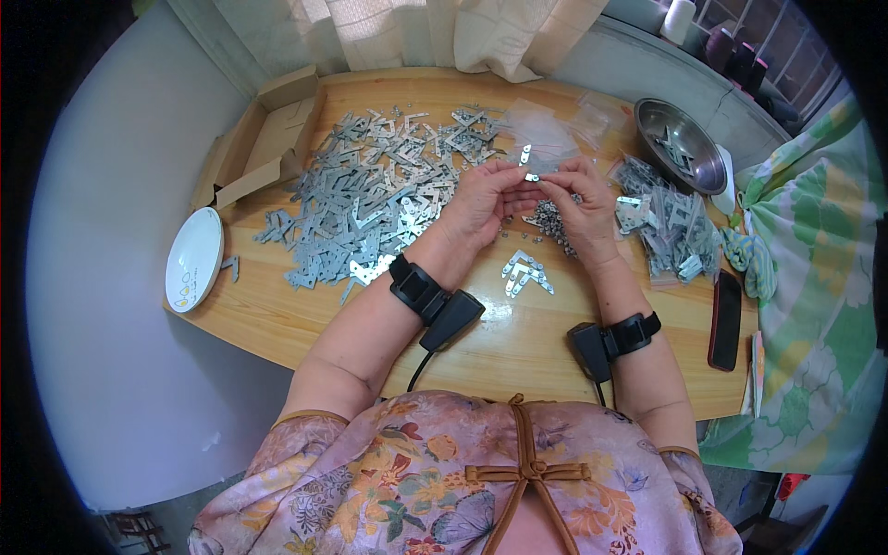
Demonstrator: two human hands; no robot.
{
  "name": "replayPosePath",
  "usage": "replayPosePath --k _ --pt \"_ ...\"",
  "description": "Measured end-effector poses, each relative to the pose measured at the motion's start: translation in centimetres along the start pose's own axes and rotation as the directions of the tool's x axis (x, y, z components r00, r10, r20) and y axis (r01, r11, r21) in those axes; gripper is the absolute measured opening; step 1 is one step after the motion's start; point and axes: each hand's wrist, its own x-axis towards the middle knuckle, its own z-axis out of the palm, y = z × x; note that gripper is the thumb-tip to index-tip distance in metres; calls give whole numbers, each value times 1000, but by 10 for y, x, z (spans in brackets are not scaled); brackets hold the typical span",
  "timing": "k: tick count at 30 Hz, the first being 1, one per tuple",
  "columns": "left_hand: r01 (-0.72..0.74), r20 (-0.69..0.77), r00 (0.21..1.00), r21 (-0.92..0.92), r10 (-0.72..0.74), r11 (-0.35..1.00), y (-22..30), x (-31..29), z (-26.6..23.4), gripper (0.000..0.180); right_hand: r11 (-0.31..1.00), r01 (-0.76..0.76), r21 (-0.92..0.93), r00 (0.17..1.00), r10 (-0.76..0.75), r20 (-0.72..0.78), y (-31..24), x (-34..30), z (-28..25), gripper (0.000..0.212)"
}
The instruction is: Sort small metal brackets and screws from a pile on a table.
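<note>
- In the head view, a large pile of L-shaped metal corner brackets (388, 199) lay spread over the wooden table (444, 365); every place below was reckoned from this pile.
- Just off the pile's right edge, the left hand (486, 199) held the pinched bracket (525, 155), thumb and forefinger clamped on it, one leg pointing away from the person; the remaining fingers lay close together underneath.
- Farther right of the pile, the right hand (583, 203) had its thumb and forefinger closed on the same bracket's near leg; whether they also gripped a small fastener could not be told.
- Right of the pile and partly behind the right hand sat a heap of small metal fasteners (552, 220).
- Nearer the person than that heap, to the pile's lower right, a few loose brackets (527, 274) overlapped one another.
- Beyond the hands, beside the pile's far right side, lay clear plastic bags (541, 129).
- Well to the pile's right were a mound of bagged brackets (684, 245), a steel bowl (645, 118) with metal pieces inside and, nearer the person, a dark smartphone (726, 321).
- Left of the pile stood an open cardboard box (268, 176) and, nearer the person, a white oval dish (196, 254) tilted at the table's edge.
</note>
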Motion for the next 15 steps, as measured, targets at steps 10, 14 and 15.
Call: replayPosePath --k 10,14,15 --pt "1 4 1000 49 -1 999 5 -3 7 8 995 42 -85 998 -46 -45 1 -1 1 11" --pt "-11 -8 1000 63 11 998 5 -3 8 8 975 113 -193 992 -123 -41 4 0 -1 12" --pt "-12 -18 1000 66 13 998 4 -3 8 7 968 123 -221 990 -135 -38 4 0 -1 13"
